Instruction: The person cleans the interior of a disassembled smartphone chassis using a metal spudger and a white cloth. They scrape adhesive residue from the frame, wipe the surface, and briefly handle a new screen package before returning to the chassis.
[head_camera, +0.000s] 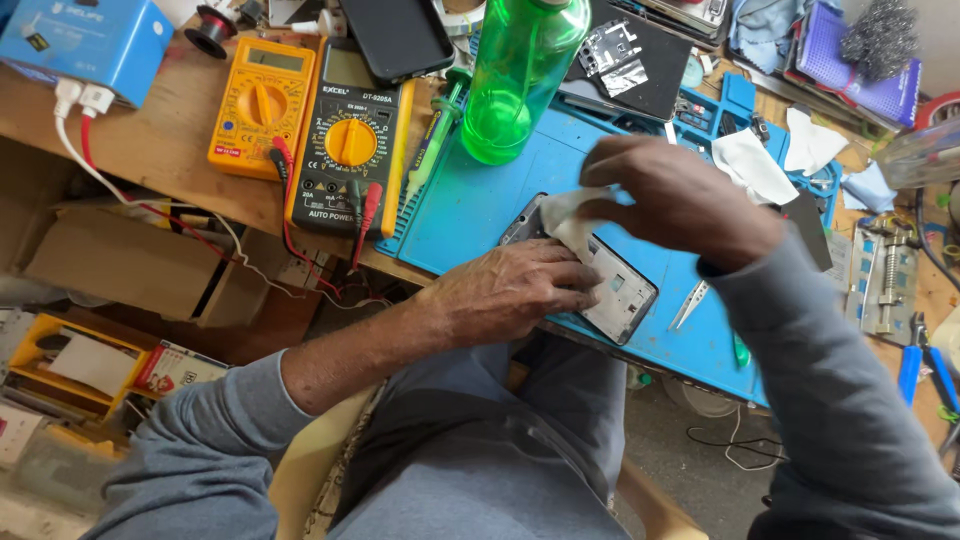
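Phone frame (612, 290), a grey, opened rectangular shell with its inner metal plate showing, lies flat on the blue silicone work mat (470, 215) near the mat's front edge, pinned there by the left hand (510, 292), whose fingers press down on its near side. The right hand (680, 200) pinches a crumpled white cloth (570, 215) and holds it against the frame's upper end. Around them stand a translucent green plastic bottle (520, 70), a black multimeter with an orange dial (350, 140), a yellow multimeter (260, 105) and silver tweezers (690, 303).
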